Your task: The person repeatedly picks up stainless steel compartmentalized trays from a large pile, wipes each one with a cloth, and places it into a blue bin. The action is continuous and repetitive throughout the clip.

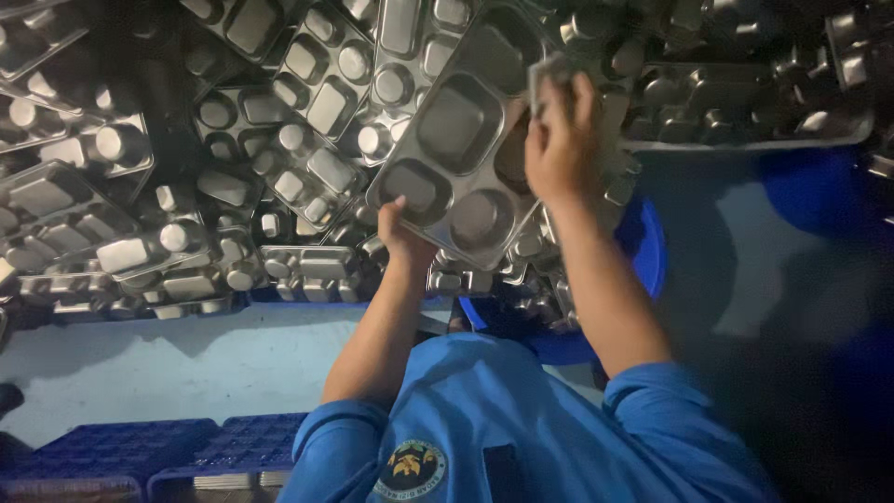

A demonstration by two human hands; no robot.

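Head view: left hand [402, 233] clasps steel tray [466, 140]; blurred right hand [559, 140] presses cloth [545, 73], hiding its rim.

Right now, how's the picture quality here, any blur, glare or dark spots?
Head view: dim light overall; the right hand and its cloth are motion-blurred; the held tray and left hand read sharper; soft glare glints off the tray pile; the right side by the blue bin sinks into shadow.
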